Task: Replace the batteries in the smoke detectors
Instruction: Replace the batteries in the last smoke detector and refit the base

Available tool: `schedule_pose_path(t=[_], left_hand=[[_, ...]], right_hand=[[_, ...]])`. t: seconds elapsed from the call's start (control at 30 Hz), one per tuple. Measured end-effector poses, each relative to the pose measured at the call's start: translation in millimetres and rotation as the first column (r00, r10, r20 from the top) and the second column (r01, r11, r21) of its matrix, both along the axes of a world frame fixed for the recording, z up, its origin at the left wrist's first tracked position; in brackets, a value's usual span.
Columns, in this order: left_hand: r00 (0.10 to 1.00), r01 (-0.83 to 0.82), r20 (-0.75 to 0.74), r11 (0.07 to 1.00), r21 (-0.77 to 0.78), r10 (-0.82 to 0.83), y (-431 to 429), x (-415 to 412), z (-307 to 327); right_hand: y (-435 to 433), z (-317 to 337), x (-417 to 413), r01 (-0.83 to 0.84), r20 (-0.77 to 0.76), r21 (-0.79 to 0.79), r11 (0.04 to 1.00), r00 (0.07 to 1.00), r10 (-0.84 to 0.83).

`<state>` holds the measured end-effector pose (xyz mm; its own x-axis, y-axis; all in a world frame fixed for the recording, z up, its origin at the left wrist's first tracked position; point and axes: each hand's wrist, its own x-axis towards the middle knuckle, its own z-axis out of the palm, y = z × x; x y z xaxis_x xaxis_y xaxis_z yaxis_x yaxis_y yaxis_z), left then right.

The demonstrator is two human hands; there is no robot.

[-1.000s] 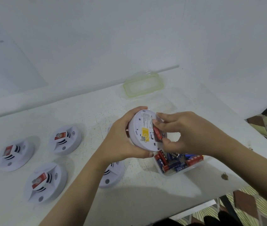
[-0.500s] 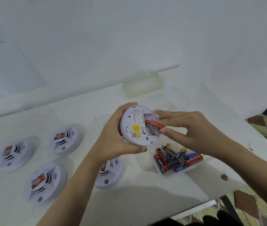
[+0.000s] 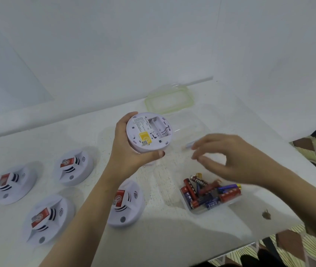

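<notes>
Smoke detector (image 3: 149,135) is gripped in the air by the left hand (image 3: 134,157), back turned up, its rim clasped between a fingertip at the far side and the thumb at the near side. Its battery compartment (image 3: 157,126) is seen open with no cell in it, and a yellow sticker (image 3: 144,136) is stuck beside it. The right hand (image 3: 230,158) is held apart from the detector, to its right and above the battery tub (image 3: 195,211). Its fingers are loosely curled and motion-blurred, and a pale streak is seen just off the fingertips, so whether anything is pinched cannot be told. Red and blue batteries (image 3: 228,195) are heaped in the tub, which is set near the table's front-right edge. Four further units are laid face-up on the table (image 3: 163,237): a far-left detector (image 3: 11,185), a rear detector (image 3: 74,165), a near-left detector (image 3: 47,216) and a middle detector (image 3: 127,203), the last just beside the left forearm. Bare tabletop is left between the middle detector and the tub, and between the held unit and the green-rimmed lid (image 3: 169,100) lying at the wall. A dark speck (image 3: 266,214) is seen close to the front edge.
</notes>
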<state>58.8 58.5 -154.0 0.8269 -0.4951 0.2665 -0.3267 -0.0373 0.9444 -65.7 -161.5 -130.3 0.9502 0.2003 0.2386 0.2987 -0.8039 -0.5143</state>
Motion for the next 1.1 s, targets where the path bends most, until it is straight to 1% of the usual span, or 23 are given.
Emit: schedule_pose_path(t=[0.07,0.13,0.2,0.27,0.37,0.43,0.53,0.63,0.77,0.9,1.03,1.1], left_hand=[[1.000,-0.011,0.006,1.000,0.021,0.011,-1.9,3.8,1.0],[1.000,-0.020,0.019,0.999,0.031,0.019,-4.0,7.7,1.8],[0.999,-0.032,0.027,0.999,0.035,0.031,-6.8,10.9,2.9],[0.999,-0.033,0.010,0.999,0.020,0.032,-9.2,13.6,3.9],[0.999,-0.040,-0.004,0.999,-0.002,0.040,-11.0,15.7,4.4],[0.998,-0.057,-0.010,0.998,-0.001,0.057,-11.8,16.2,4.0],[0.997,-0.079,-0.016,0.997,0.011,0.079,-12.6,18.6,2.3],[0.997,-0.077,-0.015,0.997,0.025,0.078,-12.9,21.8,0.4],[0.997,-0.068,-0.025,0.997,0.047,0.069,-12.8,26.3,-1.6],[0.997,-0.073,-0.026,0.996,0.046,0.075,-15.3,28.1,-2.5],[0.997,-0.062,-0.042,0.997,0.050,0.064,-15.2,28.7,-3.6],[0.997,-0.059,-0.044,0.997,0.059,0.062,-14.5,28.5,-3.9]], right_hand=[[-9.2,5.6,21.5,0.028,0.045,0.023,0.999,0.999,-0.029],[-22.1,11.1,45.9,0.100,0.008,0.010,0.995,0.995,-0.100],[-34.5,13.3,70.1,0.149,-0.103,-0.068,0.987,0.982,-0.155],[-42.2,10.1,90.9,0.154,-0.227,-0.155,0.976,0.956,-0.187],[-42.5,0.8,112.3,0.073,-0.379,-0.239,0.968,0.911,-0.163],[-39.8,-5.1,121.6,0.014,-0.441,-0.275,0.961,0.887,-0.140],[-38.1,-9.0,131.4,-0.021,-0.457,-0.310,0.950,0.880,-0.130],[-38.8,-11.8,135.5,0.022,-0.448,-0.275,0.961,0.881,-0.149],[-36.8,-16.1,135.7,-0.011,-0.489,-0.274,0.962,0.862,-0.130],[-36.9,-16.5,137.6,0.018,-0.460,-0.265,0.964,0.876,-0.143],[-33.3,-17.2,138.1,-0.026,-0.486,-0.265,0.964,0.867,-0.111],[-33.1,-19.7,140.2,-0.014,-0.475,-0.271,0.962,0.872,-0.121]])
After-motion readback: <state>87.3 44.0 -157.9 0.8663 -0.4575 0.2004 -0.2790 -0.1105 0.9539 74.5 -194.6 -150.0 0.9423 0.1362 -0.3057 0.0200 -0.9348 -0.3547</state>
